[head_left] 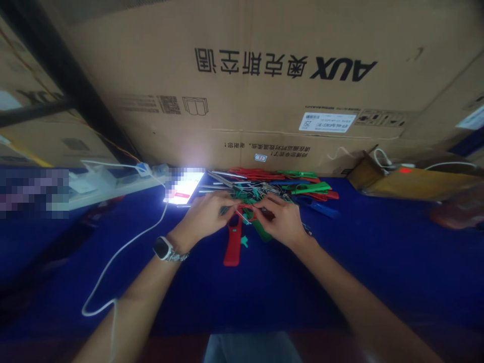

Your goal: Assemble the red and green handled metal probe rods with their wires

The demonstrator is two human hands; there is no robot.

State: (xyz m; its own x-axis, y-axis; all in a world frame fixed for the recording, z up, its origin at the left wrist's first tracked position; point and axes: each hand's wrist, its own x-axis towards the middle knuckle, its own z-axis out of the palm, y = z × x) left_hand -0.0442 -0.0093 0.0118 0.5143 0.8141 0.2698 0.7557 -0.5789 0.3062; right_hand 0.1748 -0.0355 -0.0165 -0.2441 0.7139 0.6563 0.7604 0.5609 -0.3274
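A red plastic handle shell (pixel 232 247), flat and long with a ring-shaped opening near its top, lies in front of me with its wide end toward me. My left hand (pixel 214 217) is closed in a pinch at the shell's upper end. From the other side my right hand (pixel 282 218) pinches at the same red end, fingertips close to the left ones. A thin white wire (pixel 243 217) runs between the fingers. Just right of the shell sits a small green plastic piece (pixel 244 241). Under the right hand a larger green part (pixel 261 231) is partly hidden.
Behind the hands lies a pile of red shells (pixel 260 174), green shells (pixel 313 188), metal rods and wires. A lit phone (pixel 187 186) stands left, its white cable (pixel 124 247) crossing the blue cloth. A large cardboard box (pixel 249 101) walls off the back; an open carton (pixel 412 182) is right.
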